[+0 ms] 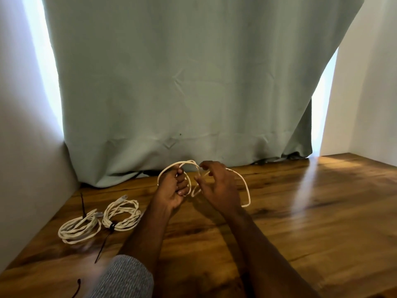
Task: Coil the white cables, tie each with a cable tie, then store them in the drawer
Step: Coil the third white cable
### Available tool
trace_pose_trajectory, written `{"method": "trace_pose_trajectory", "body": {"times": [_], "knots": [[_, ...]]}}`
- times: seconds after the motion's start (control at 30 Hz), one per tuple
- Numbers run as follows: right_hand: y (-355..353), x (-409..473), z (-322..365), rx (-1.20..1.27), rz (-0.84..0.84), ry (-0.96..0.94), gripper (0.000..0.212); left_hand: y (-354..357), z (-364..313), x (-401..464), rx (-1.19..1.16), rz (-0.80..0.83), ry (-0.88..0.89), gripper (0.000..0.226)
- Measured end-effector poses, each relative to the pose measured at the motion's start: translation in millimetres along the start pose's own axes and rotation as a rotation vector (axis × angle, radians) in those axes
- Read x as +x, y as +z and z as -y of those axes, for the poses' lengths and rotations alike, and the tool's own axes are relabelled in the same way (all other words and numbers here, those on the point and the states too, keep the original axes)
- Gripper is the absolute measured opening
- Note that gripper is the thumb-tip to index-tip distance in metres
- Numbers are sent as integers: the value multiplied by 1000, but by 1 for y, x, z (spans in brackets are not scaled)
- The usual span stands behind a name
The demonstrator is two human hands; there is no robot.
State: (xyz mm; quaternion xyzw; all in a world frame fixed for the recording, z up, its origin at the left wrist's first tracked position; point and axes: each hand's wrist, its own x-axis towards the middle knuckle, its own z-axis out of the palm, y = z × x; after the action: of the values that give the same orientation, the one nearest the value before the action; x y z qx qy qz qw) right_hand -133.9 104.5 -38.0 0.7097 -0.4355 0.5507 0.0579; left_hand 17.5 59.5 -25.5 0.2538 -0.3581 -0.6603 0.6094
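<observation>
Spare cable tie (76, 289) lies nearest on the wooden table (300, 211). Beyond it, at left, two coiled cables (80, 227) (121, 215) lie flat, each already tied. Farther on, the left hand (171, 188) grips the third cable (247, 190) in upright loops; the right hand (219, 186), fingers loosely spread, guides a strand. Its free loop sweeps rightward. Remaining, apparently: finish coiling, tie, store; no drawer is visible.
</observation>
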Motion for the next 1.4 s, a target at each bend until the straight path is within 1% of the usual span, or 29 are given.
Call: {"method": "trace_pose_trajectory", "body": {"times": [0.13, 0.27, 0.37, 0.43, 0.47, 0.5, 0.57, 0.63, 0.7, 0.77, 0.8, 0.87, 0.9, 0.97, 1.0, 1.07, 1.1, 1.13, 1.17, 1.2, 1.23, 1.3, 1.33, 1.4], "knots": [[8, 4, 1, 13, -59, 1, 26, 2, -1, -4, 80, 59, -21, 32], [2, 9, -4, 143, -100, 31, 17, 4, -4, -8, 222, 145, -63, 38], [-5, 14, -7, 163, -261, 148, 8, 1, -3, -11, 402, 251, -103, 37], [-10, 17, -15, 63, -370, 283, 6, -1, -3, -14, 482, 320, -135, 37], [-12, 18, -23, -11, -375, 345, 7, -2, -3, -15, 485, 340, -138, 37], [-13, 17, -31, -81, -340, 382, 7, -3, -4, -15, 461, 348, -128, 37], [-15, 15, -43, -144, -199, 388, 6, -4, -7, -13, 395, 316, -73, 36], [-16, 12, -47, -93, -27, 325, 8, -4, -7, -10, 425, 217, 12, 36], [-15, 11, -44, -46, 195, 244, 15, -4, -4, -10, 539, 109, 88, 36], [-12, 9, -40, 25, 407, 219, 16, -2, 2, -10, 618, 58, 143, 37], [-10, 6, -37, 107, 460, 231, 14, -1, 4, -9, 654, 42, 171, 38], [-10, 3, -31, 303, 459, 303, 12, -1, 10, -6, 737, 4, 231, 41], [-10, 3, -27, 365, 419, 360, 17, -1, 14, -5, 759, -18, 251, 42], [-12, 10, -24, 362, 297, 440, 27, -5, 20, -1, 774, -56, 271, 43], [-14, 13, -24, 352, 228, 452, 28, -6, 22, -1, 790, -69, 281, 43], [-23, 19, -20, 376, 116, 421, 23, -9, 27, 0, 832, -78, 304, 43], [-28, 20, -18, 393, 106, 390, 20, -8, 28, -1, 852, -88, 312, 42], [-33, 20, -14, 410, 141, 347, 15, -8, 29, 0, 868, -108, 313, 42], [-34, 18, -11, 367, 220, 301, 9, -7, 29, -1, 878, -131, 312, 41], [-32, 14, -9, 274, 301, 248, 8, -6, 29, -1, 875, -155, 310, 41], [-26, 11, -9, 143, 352, 210, 13, -5, 28, 0, 867, -174, 313, 41], [-12, 6, -14, -76, 351, 209, 27, -5, 27, 2, 847, -188, 335, 42], [-7, 5, -15, -128, 328, 234, 31, -4, 26, 2, 840, -184, 342, 42], [1, 3, -14, -171, 264, 282, 31, -1, 22, -2, 840, -170, 331, 42]]}}
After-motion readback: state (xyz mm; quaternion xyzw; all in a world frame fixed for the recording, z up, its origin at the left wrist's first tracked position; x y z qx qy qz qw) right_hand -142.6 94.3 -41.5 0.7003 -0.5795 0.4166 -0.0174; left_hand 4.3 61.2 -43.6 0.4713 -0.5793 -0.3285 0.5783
